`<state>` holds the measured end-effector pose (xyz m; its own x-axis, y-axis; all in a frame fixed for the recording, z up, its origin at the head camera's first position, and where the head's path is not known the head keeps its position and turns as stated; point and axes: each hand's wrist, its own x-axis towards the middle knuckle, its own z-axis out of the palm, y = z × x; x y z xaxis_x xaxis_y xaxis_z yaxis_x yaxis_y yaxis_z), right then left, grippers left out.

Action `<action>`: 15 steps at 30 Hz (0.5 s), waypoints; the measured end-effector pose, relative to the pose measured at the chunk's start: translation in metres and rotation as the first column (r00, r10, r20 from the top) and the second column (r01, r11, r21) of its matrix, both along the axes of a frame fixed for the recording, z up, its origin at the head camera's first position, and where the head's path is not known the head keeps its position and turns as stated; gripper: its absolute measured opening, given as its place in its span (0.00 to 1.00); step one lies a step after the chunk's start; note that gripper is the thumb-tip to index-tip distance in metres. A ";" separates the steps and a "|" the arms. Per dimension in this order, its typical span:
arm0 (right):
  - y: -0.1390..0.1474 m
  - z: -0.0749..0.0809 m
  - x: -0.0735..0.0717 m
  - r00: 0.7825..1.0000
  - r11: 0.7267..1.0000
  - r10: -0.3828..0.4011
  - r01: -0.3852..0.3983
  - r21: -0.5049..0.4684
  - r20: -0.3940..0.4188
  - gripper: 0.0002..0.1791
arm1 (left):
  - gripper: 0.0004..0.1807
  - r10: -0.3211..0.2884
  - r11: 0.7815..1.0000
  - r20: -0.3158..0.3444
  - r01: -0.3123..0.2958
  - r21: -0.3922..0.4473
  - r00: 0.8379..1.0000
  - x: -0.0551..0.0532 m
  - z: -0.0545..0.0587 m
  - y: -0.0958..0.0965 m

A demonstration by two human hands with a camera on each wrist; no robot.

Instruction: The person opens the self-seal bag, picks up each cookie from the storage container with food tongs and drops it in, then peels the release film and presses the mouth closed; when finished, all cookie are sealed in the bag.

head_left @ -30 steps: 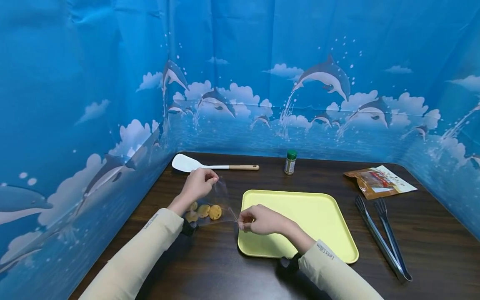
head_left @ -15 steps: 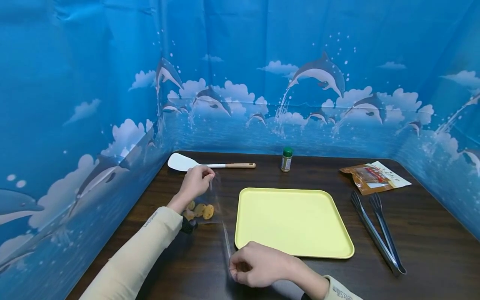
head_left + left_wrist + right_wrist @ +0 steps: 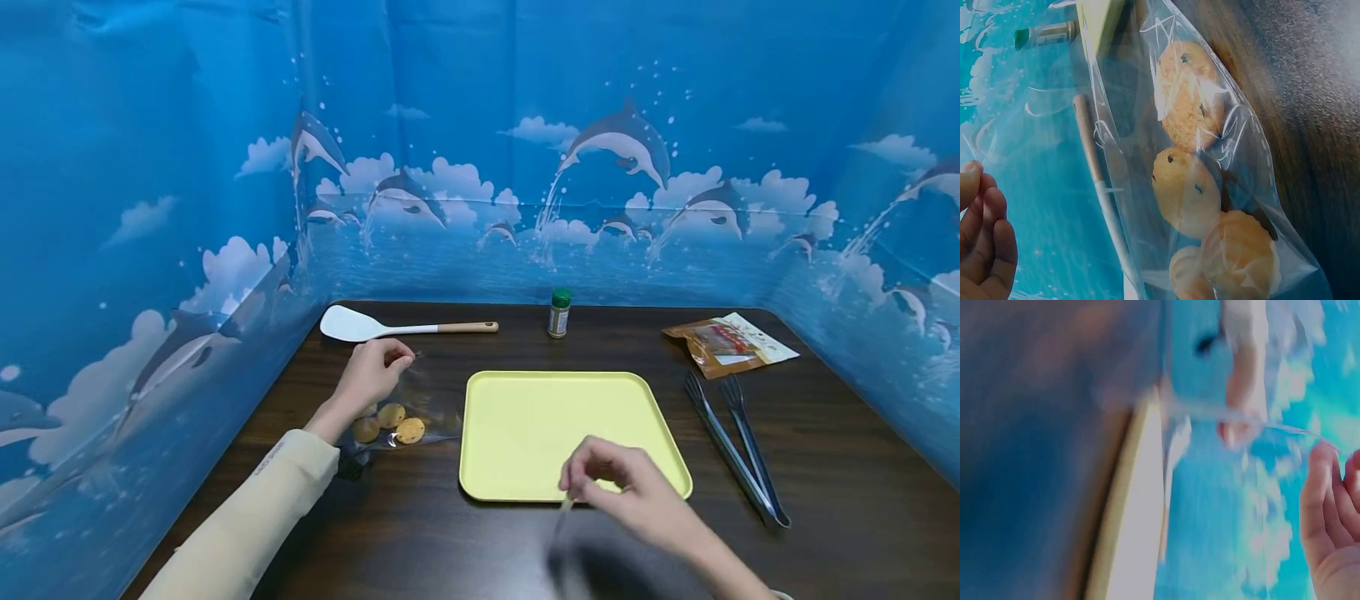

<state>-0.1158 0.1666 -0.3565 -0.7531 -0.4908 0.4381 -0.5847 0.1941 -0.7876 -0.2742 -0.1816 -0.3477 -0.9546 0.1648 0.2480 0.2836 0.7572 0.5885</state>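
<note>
My left hand pinches the top edge of a clear plastic bag left of the tray. Inside the bag lie several round golden cookies; in the left wrist view some cookies show dark specks, while a lower one is ridged. Over the front edge of the yellow tray is my right hand, its thumb and fingers pinching a thin clear plastic strip that hangs down, blurred. The right wrist view shows that strip stretching away from the fingertips.
Behind the left hand lies a white spatula with a wooden handle. A green-capped seasoning bottle stands at the back. Metal tongs and a brown-and-white food packet lie on the right. Dolphin-print curtains enclose the table.
My right hand has pulled the strip off the bag's edge, first toward me, then right and up to the tray's front. The left hand stays pinching the bag. The head view has shifted slightly.
</note>
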 end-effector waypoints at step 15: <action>0.144 0.005 -0.058 0.755 0.597 -0.642 0.600 0.532 -0.132 0.08 | 0.09 -0.042 0.999 -0.024 0.042 -0.002 0.999 0.004 -0.002 0.000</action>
